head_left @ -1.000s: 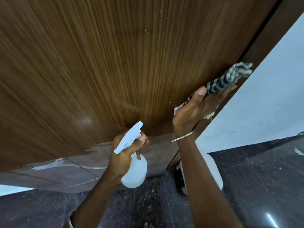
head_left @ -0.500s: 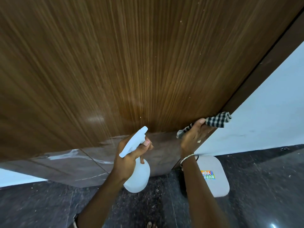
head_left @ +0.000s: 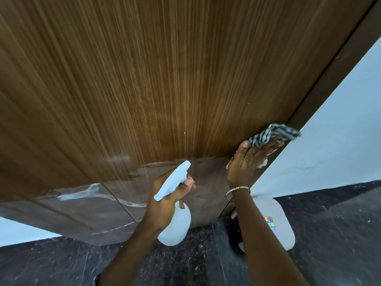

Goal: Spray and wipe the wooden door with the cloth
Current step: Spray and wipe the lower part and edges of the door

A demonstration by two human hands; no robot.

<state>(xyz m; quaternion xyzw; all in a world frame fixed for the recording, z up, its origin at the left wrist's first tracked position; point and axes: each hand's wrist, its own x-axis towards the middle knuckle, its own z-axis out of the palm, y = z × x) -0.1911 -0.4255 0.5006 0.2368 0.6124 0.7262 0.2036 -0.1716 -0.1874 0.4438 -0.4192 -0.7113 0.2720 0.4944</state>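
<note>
The wooden door (head_left: 165,79) with vertical grain fills the upper view. A darker marble-like panel (head_left: 99,207) runs along its bottom. My left hand (head_left: 165,199) grips a white spray bottle (head_left: 175,223) by the neck, nozzle pointing up toward the door. My right hand (head_left: 247,159) presses a black-and-white checked cloth (head_left: 272,135) flat against the door's lower right corner, fingers stretched out over it. Part of the cloth is hidden under the palm.
A dark door frame (head_left: 340,65) runs up the right edge, with a white wall (head_left: 340,141) beyond it. A white lidded container (head_left: 276,221) with a coloured sticker stands on the dark speckled floor (head_left: 340,234) behind my right forearm.
My right hand slid the cloth down the door's right edge, then back up a little, and its fingers are stretched flatter now. The left hand with the bottle stayed nearly still.
</note>
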